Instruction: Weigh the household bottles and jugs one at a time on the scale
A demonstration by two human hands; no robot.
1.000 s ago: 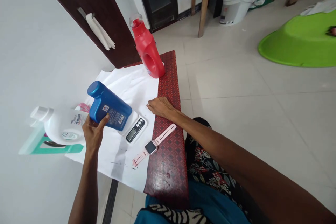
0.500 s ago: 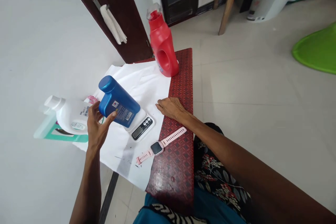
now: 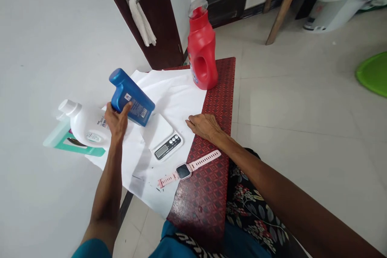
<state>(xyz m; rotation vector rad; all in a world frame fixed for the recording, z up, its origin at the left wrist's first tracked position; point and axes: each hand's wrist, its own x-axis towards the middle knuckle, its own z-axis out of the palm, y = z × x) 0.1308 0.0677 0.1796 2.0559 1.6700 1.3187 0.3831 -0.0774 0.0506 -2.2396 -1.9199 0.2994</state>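
Observation:
My left hand (image 3: 117,123) is closed around a blue bottle (image 3: 133,96), thumb across its labelled side. The bottle leans to the left, just behind a white digital kitchen scale (image 3: 159,131). Nothing stands on the scale's plate; its display and buttons face me. My right hand (image 3: 204,125) rests on the table by the cloth's edge, to the right of the scale, its fingers curled in. A pink smartwatch (image 3: 183,171) lies stretched out in front of the scale.
A red detergent bottle (image 3: 203,54) stands at the table's far end. White and green bottles (image 3: 90,125) (image 3: 72,145) stand by the wall at left. A white cloth (image 3: 145,173) covers part of the red patterned table (image 3: 201,197). A white bucket (image 3: 335,8) is on the floor.
My left hand has moved the blue bottle off the scale, back and to the left, baring the plate. My right hand has stayed on the table. The view has swung left.

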